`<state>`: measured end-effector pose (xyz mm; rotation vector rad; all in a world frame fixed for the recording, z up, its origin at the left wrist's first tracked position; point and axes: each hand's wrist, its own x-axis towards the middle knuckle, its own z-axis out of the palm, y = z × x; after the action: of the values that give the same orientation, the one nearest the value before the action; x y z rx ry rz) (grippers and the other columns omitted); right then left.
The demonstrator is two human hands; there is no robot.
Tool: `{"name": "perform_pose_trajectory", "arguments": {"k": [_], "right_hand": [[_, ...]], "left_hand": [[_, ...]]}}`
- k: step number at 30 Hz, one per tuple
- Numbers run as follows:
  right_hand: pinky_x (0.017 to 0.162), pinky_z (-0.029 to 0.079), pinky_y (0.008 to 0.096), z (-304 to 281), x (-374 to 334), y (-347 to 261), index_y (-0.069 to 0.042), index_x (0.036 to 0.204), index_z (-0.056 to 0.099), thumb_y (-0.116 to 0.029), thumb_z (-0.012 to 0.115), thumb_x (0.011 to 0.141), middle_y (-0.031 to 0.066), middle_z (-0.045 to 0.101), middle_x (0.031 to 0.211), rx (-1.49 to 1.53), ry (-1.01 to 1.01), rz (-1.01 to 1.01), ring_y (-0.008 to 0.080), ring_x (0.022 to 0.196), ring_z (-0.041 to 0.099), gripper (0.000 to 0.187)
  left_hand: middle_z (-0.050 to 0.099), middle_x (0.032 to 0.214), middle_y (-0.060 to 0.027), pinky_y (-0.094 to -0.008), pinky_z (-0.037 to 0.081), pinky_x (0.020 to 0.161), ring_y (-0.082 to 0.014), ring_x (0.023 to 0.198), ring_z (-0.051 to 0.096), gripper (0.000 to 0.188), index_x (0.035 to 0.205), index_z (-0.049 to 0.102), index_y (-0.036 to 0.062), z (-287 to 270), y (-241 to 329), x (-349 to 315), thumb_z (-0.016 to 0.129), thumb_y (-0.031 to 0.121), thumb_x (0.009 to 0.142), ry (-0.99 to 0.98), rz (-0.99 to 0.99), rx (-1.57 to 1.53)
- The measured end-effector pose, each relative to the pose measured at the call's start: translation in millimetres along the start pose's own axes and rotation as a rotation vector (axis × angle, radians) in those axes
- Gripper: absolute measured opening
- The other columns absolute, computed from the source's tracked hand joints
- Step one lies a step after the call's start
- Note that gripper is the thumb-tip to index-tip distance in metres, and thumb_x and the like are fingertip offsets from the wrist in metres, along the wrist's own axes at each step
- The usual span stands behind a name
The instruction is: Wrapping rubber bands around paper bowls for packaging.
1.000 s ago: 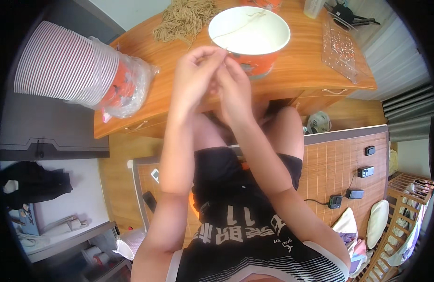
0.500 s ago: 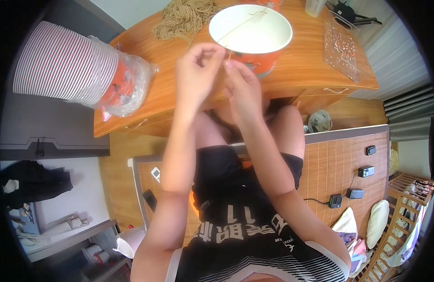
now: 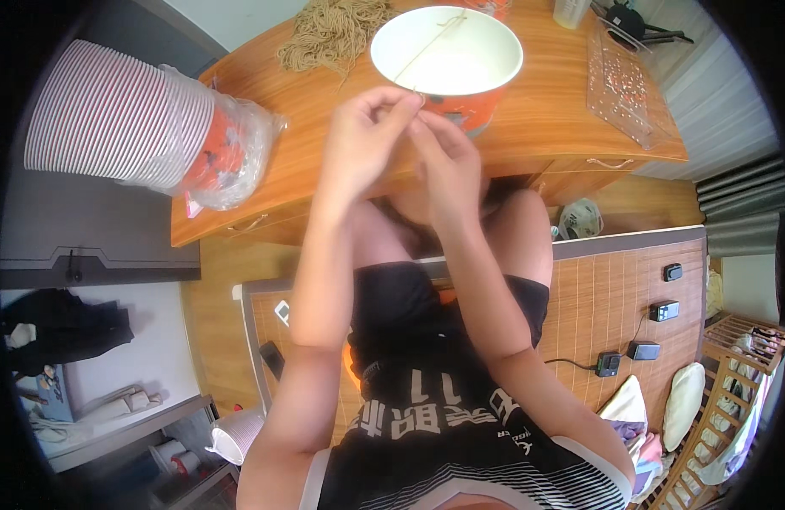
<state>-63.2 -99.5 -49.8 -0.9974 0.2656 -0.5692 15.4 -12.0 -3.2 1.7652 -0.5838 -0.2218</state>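
A large paper bucket (image 3: 473, 106) with a white inside and an orange, patterned wall stands on the wooden desk. Tan string (image 3: 428, 48) runs across its mouth from the far rim to my fingers at the near side. My left hand (image 3: 369, 140) pinches the string, thumb against forefinger. Close against it, my right hand (image 3: 448, 157) is closed too, its thumb and forefinger meeting the left fingertips on the string's end. The exact hold is partly hidden by the fingers. Behind the left hand lies a heap of the same tan string (image 3: 335, 36).
A tall stack of nested paper buckets (image 3: 112, 115), partly in clear plastic, lies at the desk's left. On the right of the wooden desk (image 3: 546, 127) is a clear tray of small beads (image 3: 622, 81). A clear cup (image 3: 571, 12) stands at the far edge.
Both hands have come closer together, fingertips now meeting, and shifted slightly toward the right and nearer me. The bucket appears a little further left in view.
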Motion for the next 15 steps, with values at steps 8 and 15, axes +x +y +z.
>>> {"name": "perform_pose_trajectory", "arguments": {"k": [8, 15], "right_hand": [[0.054, 0.043, 0.0187, -1.5, 4.7, -3.7, -0.002, 0.112, 0.071, -0.023, 0.068, 0.098, 0.001, 0.072, 0.097, 0.18, 0.035, 0.143, 0.003, 0.069, 0.052, 0.025], [0.054, 0.042, 0.0183, -4.2, 5.1, -5.9, -0.002, 0.108, 0.072, -0.02, 0.068, 0.098, 0.0016, 0.072, 0.096, 0.218, 0.03, 0.161, 0.0027, 0.069, 0.053, 0.021]], "left_hand": [[0.071, 0.096, -0.0033, -0.0255, 0.05, 0.084, -0.0095, 0.089, 0.064, 0.022, 0.105, 0.071, -0.0009, 4.8, -3.0, -4.0, 0.067, 0.02, 0.099, -0.009, 0.03, -0.084], [0.072, 0.097, -0.004, -0.0263, 0.049, 0.087, -0.0105, 0.094, 0.065, 0.022, 0.105, 0.071, -0.0004, 3.5, -4.9, -5.7, 0.068, 0.02, 0.098, -0.035, 0.022, -0.165]]}}
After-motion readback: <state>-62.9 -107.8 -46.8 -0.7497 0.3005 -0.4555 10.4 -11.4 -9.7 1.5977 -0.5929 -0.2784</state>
